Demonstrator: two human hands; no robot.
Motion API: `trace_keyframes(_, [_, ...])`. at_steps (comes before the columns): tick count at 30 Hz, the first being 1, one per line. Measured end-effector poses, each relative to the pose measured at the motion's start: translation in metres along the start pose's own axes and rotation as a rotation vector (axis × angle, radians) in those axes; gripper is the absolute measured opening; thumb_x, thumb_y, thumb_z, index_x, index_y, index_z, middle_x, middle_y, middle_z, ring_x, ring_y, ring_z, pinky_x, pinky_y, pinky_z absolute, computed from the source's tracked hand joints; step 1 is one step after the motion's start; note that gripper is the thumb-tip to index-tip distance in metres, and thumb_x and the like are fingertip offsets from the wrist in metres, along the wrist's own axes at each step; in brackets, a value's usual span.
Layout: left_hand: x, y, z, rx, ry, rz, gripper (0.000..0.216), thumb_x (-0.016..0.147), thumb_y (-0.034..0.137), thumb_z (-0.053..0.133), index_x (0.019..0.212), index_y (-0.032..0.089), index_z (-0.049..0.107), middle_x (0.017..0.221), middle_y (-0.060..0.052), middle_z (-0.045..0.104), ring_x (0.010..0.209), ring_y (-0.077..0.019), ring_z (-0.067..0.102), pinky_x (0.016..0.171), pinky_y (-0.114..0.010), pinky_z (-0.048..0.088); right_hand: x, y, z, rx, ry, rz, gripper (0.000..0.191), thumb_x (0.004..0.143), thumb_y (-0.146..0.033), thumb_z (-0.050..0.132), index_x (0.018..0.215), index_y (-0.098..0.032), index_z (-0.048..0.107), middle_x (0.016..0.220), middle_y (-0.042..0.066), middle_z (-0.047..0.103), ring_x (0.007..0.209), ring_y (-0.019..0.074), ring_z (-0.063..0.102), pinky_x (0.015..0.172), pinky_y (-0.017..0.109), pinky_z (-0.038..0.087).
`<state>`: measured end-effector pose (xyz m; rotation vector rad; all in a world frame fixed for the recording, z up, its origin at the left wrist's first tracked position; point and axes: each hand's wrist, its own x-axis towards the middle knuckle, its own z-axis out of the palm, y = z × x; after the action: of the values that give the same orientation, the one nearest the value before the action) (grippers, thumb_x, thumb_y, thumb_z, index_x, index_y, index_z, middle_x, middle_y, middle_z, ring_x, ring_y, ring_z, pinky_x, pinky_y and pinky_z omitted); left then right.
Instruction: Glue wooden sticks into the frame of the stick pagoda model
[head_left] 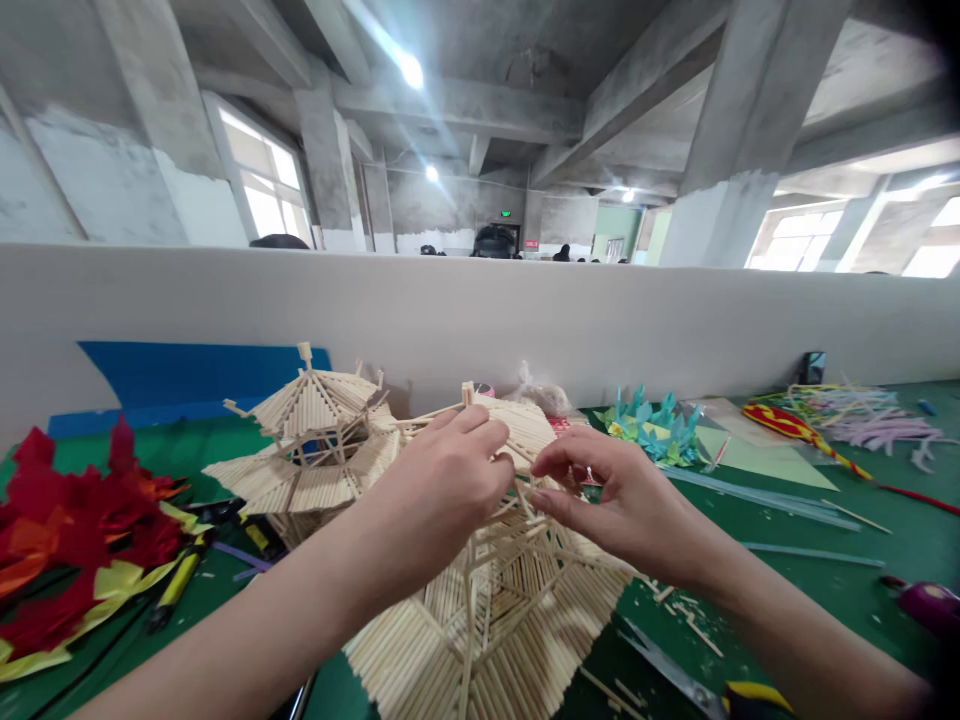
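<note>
A pavilion model [480, 640] built from thin wooden sticks stands in front of me, its wide stick roof below my hands. My left hand [457, 480] is closed over the upper frame of this model, with its fingertips partly hidden. From the right, my right hand [615, 490] reaches in with thumb and fingers curled together at the same frame; what lies between the fingertips is too small to make out. Behind and to the left stands another stick pavilion [311, 420] with two roof tiers and a small post on top.
Red fabric flowers [67, 520] and a yellow-black cutter [180, 580] lie at left. Scissors [667, 665] and stick scraps are at the lower right. Farther right are a teal paper flower [652, 425], pale strips [765, 500] and a purple-handled tool [926, 603]. A white partition [637, 320] borders the green table.
</note>
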<state>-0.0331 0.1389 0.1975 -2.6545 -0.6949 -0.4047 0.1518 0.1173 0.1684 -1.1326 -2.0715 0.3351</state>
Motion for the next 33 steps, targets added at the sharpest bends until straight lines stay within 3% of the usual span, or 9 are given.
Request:
trace_keyframes(19, [0.000, 0.002, -0.002, -0.019, -0.045, -0.040, 0.016, 0.081, 0.008, 0.046, 0.078, 0.014, 0.061, 0.076, -0.006, 0.054, 0.077, -0.0188, 0.045, 0.073, -0.035, 0.039, -0.001, -0.005, 0.000, -0.052, -0.015, 0.022, 0.008, 0.072, -0.025, 0.063, 0.078, -0.020, 0.061, 0.077, 0.001, 0.056, 0.071, 0.0146, 0.052, 0.063, 0.030, 0.041])
trace_keyframes(24, [-0.002, 0.003, -0.004, -0.065, 0.008, -0.042, 0.016, 0.082, 0.011, 0.045, 0.084, 0.015, 0.061, 0.077, -0.004, 0.055, 0.080, -0.0176, 0.047, 0.078, -0.035, 0.039, -0.001, -0.003, 0.002, -0.061, -0.001, -0.001, 0.007, 0.072, -0.026, 0.062, 0.077, -0.021, 0.061, 0.076, 0.001, 0.057, 0.070, 0.0153, 0.052, 0.062, 0.030, 0.042])
trace_keyframes(29, [-0.006, 0.003, -0.006, -0.020, -0.008, -0.082, 0.022, 0.083, 0.007, 0.041, 0.090, 0.015, 0.060, 0.078, -0.005, 0.053, 0.075, -0.0175, 0.044, 0.072, -0.034, 0.038, -0.007, 0.003, -0.004, 0.061, 0.170, 0.007, 0.010, 0.078, -0.027, 0.056, 0.086, -0.022, 0.059, 0.081, 0.002, 0.057, 0.073, 0.0145, 0.052, 0.062, 0.029, 0.043])
trace_keyframes(33, [-0.012, 0.010, -0.001, -0.005, 0.118, -0.094, 0.022, 0.083, 0.009, 0.040, 0.093, 0.015, 0.059, 0.077, -0.006, 0.053, 0.075, -0.0189, 0.041, 0.068, -0.035, 0.037, -0.020, 0.012, -0.007, 0.157, 0.354, 0.049, 0.010, 0.082, -0.026, 0.051, 0.090, -0.022, 0.057, 0.078, 0.000, 0.055, 0.064, 0.0119, 0.049, 0.057, 0.027, 0.042])
